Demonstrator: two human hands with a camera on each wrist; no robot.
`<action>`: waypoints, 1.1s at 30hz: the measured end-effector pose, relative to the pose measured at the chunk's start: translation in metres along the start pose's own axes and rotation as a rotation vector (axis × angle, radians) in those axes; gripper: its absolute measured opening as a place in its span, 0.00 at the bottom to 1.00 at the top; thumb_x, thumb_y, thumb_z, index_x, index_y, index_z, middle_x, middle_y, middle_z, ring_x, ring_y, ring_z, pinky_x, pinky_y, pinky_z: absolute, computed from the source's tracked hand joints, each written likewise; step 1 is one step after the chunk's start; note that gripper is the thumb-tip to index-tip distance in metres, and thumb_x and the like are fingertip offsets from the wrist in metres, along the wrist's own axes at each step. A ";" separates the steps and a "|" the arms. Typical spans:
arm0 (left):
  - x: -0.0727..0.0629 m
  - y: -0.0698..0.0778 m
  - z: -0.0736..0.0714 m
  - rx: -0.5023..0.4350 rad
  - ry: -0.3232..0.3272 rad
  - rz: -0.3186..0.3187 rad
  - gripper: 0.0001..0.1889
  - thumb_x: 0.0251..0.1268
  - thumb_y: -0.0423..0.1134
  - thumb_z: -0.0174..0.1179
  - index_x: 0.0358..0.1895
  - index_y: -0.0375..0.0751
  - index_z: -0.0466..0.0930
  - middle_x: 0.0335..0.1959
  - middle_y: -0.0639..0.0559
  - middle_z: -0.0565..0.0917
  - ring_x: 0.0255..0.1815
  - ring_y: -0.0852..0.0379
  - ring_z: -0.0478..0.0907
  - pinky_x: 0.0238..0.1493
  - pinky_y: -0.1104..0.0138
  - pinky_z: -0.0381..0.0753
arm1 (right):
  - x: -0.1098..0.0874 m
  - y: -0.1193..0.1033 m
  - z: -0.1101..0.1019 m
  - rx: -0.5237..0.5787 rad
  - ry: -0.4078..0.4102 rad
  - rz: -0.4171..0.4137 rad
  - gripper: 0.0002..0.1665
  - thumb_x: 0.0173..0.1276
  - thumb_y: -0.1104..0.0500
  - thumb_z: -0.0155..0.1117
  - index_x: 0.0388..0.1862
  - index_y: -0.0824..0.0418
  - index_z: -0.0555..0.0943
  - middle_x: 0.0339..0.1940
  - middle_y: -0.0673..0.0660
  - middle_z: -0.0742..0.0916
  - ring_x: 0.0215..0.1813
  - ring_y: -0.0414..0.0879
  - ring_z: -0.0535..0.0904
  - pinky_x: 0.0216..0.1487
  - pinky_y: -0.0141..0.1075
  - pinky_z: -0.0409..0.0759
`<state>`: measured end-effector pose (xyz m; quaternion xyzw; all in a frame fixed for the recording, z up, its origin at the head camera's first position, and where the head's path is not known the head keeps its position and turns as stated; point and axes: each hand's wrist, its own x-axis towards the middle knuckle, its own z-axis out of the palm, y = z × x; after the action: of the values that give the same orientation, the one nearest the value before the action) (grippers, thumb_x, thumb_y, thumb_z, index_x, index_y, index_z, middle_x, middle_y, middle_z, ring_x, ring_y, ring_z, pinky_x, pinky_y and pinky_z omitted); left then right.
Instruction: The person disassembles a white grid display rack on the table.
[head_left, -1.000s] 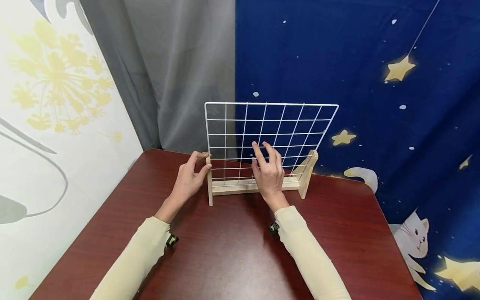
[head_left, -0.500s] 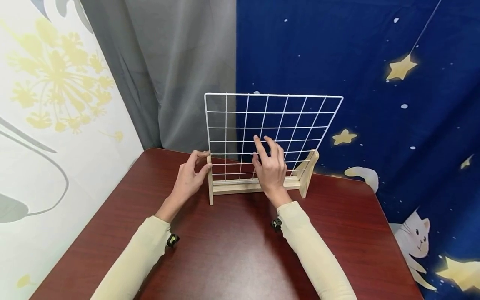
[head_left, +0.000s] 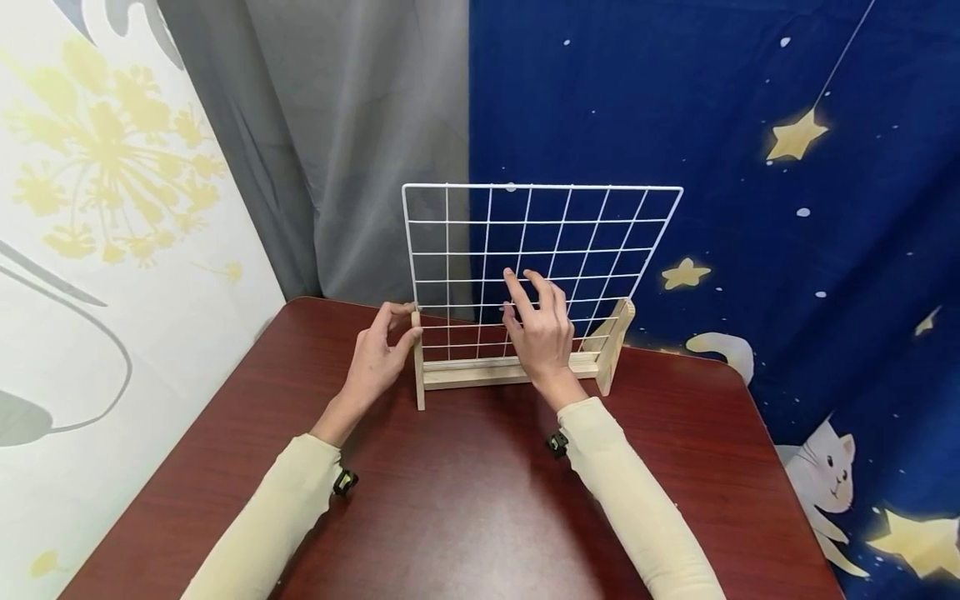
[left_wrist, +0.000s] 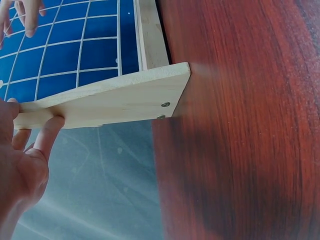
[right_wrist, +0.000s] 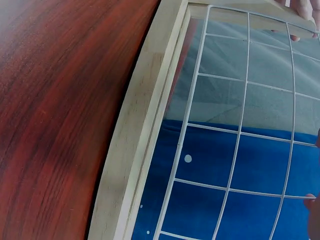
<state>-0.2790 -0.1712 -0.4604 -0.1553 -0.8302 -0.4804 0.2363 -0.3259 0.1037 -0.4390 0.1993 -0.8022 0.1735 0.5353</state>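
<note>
A white wire grid panel (head_left: 543,187) stands upright, leaning back, within a pale wooden stand. My right hand (head_left: 543,342) grips the grid's wires near the middle, its index and middle fingers reaching up over the mesh. In the right wrist view its fingertips (right_wrist: 312,202) show only at the right edge. My left hand (head_left: 375,358) pinches the top of the stand's left side piece (left_wrist: 125,97) between thumb and fingers. A gap shows between the grid's lowest wire and the wooden crossbar (right_wrist: 131,115). The right side piece (head_left: 617,350) touches no hand.
The stand rests near the far edge of a dark red wooden table (head_left: 450,500). Behind hang a grey curtain (head_left: 390,125) and a blue curtain (head_left: 637,100) with printed stars. A white patterned wall (head_left: 150,292) is on the left. Two screw heads show in the left side piece.
My right hand has risen a little with the grid, whose top edge now stands higher above the stand. My left hand stays on the left side piece.
</note>
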 end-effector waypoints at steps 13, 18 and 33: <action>-0.001 -0.002 -0.005 0.019 0.018 0.015 0.17 0.75 0.37 0.67 0.62 0.41 0.77 0.67 0.48 0.86 0.64 0.49 0.86 0.57 0.60 0.85 | 0.030 -0.002 -0.006 0.037 0.027 0.007 0.30 0.74 0.57 0.68 0.74 0.42 0.79 0.67 0.57 0.84 0.61 0.59 0.83 0.38 0.47 0.91; -0.002 -0.002 -0.006 0.003 0.013 0.012 0.17 0.75 0.37 0.67 0.62 0.40 0.77 0.67 0.44 0.85 0.66 0.47 0.86 0.61 0.51 0.83 | 0.037 -0.004 -0.008 0.033 0.031 -0.018 0.30 0.73 0.57 0.69 0.73 0.42 0.80 0.66 0.57 0.85 0.61 0.59 0.83 0.37 0.48 0.91; -0.001 0.000 -0.002 -0.027 -0.003 0.015 0.18 0.74 0.36 0.67 0.62 0.41 0.77 0.67 0.45 0.86 0.64 0.48 0.86 0.50 0.86 0.76 | 0.045 0.005 -0.018 0.034 0.020 -0.075 0.30 0.72 0.57 0.71 0.72 0.43 0.81 0.63 0.58 0.86 0.58 0.58 0.82 0.34 0.47 0.90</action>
<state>-0.2775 -0.1730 -0.4597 -0.1654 -0.8229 -0.4896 0.2363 -0.3300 0.1106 -0.3911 0.2363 -0.7858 0.1688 0.5461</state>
